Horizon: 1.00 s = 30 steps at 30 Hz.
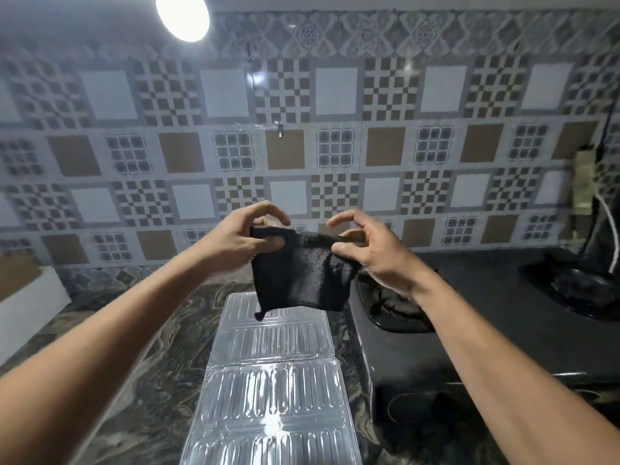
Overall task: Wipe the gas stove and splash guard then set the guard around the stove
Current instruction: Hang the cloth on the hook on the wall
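While we hold a black cloth (302, 273) up before the tiled wall (335, 146), our left hand (245, 239) pinches its upper left corner and our right hand (365, 250) pinches its upper right edge, each grip pressed together on the fabric. Below the grip, the folded clear splash guard (275, 391) lies flat on the marbled table (134, 380). Right of the grip and lower, the black gas stove (486, 330) sits on the same table, just beside the guard. A lamp (183, 15) glares above our left grip.
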Available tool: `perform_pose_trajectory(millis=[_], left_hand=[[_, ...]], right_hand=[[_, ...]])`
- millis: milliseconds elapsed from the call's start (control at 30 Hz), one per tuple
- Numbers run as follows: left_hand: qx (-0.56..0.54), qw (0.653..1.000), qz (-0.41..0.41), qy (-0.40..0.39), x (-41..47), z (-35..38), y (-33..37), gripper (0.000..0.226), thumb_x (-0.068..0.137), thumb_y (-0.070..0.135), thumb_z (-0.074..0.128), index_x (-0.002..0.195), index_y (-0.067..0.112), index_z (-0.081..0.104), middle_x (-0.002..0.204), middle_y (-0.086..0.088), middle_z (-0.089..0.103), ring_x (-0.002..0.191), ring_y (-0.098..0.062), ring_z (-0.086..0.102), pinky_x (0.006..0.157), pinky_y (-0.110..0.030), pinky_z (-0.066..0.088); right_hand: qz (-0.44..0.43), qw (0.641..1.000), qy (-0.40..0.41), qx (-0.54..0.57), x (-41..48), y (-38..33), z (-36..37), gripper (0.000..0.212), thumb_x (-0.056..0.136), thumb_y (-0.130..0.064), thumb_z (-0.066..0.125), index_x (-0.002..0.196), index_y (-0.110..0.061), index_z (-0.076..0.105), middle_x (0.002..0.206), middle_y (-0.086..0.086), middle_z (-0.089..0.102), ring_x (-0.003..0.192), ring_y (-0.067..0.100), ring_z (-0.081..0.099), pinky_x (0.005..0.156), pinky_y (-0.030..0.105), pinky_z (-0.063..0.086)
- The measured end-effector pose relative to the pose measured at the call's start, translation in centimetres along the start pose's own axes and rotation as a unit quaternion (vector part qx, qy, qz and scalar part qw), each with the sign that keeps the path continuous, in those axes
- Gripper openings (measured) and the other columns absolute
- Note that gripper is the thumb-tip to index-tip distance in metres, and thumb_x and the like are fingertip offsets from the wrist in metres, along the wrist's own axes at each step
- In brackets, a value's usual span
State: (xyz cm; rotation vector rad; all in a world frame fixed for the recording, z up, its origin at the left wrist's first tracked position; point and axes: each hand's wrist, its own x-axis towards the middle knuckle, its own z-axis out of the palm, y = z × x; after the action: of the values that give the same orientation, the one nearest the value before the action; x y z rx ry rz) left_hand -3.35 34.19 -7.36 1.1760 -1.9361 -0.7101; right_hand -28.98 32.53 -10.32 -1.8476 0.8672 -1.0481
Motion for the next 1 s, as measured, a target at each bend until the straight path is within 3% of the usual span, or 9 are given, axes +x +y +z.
perform_pose_trajectory(millis=[67,233,367,467,567,633,733,900,1000], left_hand=[[-0.001,1.0,0.011,0.006,2.0,-1.4,-0.3,0.018,0.089,0.0,0.067,0.097,0.016,0.068,0.088,0.008,0.075,0.085,-0.001,0.068,0.072,-0.014,0.051],[0.052,0.998,0.026,0.025,7.7,-3.6,-0.6,0.02,0.09,0.006,0.067,0.094,0.021,0.079,0.094,0.011,0.077,0.093,-0.002,0.07,0.081,-0.015,0.052],[0.105,0.994,0.032,0.023,12.6,-5.4,-0.7,0.023,0.087,0.018,0.073,0.107,0.028,0.078,0.104,0.012,0.076,0.102,-0.004,0.069,0.096,-0.03,0.052],[0.16,0.986,0.033,0.029,16.0,-6.5,-1.2,0.036,0.073,0.024,0.084,0.107,0.034,0.076,0.1,0.019,0.074,0.093,0.007,0.067,0.087,-0.02,0.052],[0.266,0.959,0.056,0.076,19.7,-7.3,-2.1,0.045,0.07,0.015,0.087,0.109,0.036,0.075,0.092,0.028,0.066,0.083,0.009,0.063,0.075,-0.013,0.048],[0.325,0.934,0.084,0.12,22.2,-7.9,-3.0,0.048,0.07,0.014,0.087,0.112,0.034,0.075,0.091,0.023,0.063,0.083,0.001,0.062,0.076,-0.021,0.05],[0.366,0.91,0.098,0.17,25.9,-9.1,-4.8,0.049,0.074,0.01,0.084,0.117,0.031,0.072,0.096,0.006,0.061,0.088,-0.016,0.062,0.081,-0.034,0.055],[0.44,0.858,0.13,0.23,32.0,-11.3,-7.0,0.051,0.077,0.007,0.078,0.122,0.029,0.07,0.097,-0.002,0.056,0.088,-0.021,0.057,0.08,-0.042,0.054],[0.487,0.827,0.089,0.268,35.4,-12.9,-9.3,0.048,0.083,0.013,0.073,0.127,0.031,0.066,0.101,0.003,0.051,0.09,-0.017,0.054,0.082,-0.036,0.053]], right_hand=[[-0.01,1.0,-0.025,-0.011,2.1,-0.6,-0.8,0.022,0.095,0.002,0.056,0.114,-0.01,0.059,0.103,0.011,0.069,0.085,0.007,0.066,0.076,0.022,0.054],[-0.031,0.996,-0.008,-0.079,7.9,-1.0,-2.4,0.028,0.094,0.004,0.056,0.111,-0.01,0.073,0.109,-0.003,0.072,0.095,-0.001,0.066,0.085,0.019,0.052],[-0.041,0.99,-0.008,-0.138,13.3,-0.2,-4.4,0.034,0.087,-0.014,0.071,0.12,-0.024,0.071,0.122,-0.008,0.069,0.11,0.004,0.063,0.102,0.033,0.05],[-0.047,0.987,-0.003,-0.154,17.6,0.4,-5.7,0.045,0.081,-0.015,0.078,0.123,-0.027,0.068,0.12,-0.006,0.07,0.109,0.015,0.066,0.1,0.044,0.052],[-0.08,0.975,0.005,-0.207,22.0,1.2,-6.8,0.049,0.081,-0.02,0.076,0.126,-0.035,0.064,0.117,-0.002,0.072,0.108,0.042,0.064,0.097,0.052,0.051],[-0.104,0.967,0.021,-0.233,25.1,1.7,-7.4,0.049,0.084,-0.019,0.074,0.129,-0.034,0.062,0.124,-0.004,0.068,0.108,0.033,0.066,0.096,0.038,0.052],[-0.141,0.953,0.038,-0.264,30.3,2.5,-7.8,0.049,0.088,-0.018,0.069,0.134,-0.032,0.058,0.13,-0.006,0.061,0.114,0.013,0.059,0.091,0.02,0.04],[-0.204,0.913,0.063,-0.347,38.6,3.4,-7.4,0.049,0.096,-0.011,0.058,0.143,-0.02,0.049,0.11,-0.001,0.05,0.104,0.017,0.053,0.087,0.021,0.037],[-0.244,0.879,0.077,-0.402,42.8,4.6,-6.7,0.045,0.096,-0.01,0.051,0.139,-0.018,0.05,0.118,0.008,0.047,0.098,0.025,0.054,0.086,0.037,0.049]])
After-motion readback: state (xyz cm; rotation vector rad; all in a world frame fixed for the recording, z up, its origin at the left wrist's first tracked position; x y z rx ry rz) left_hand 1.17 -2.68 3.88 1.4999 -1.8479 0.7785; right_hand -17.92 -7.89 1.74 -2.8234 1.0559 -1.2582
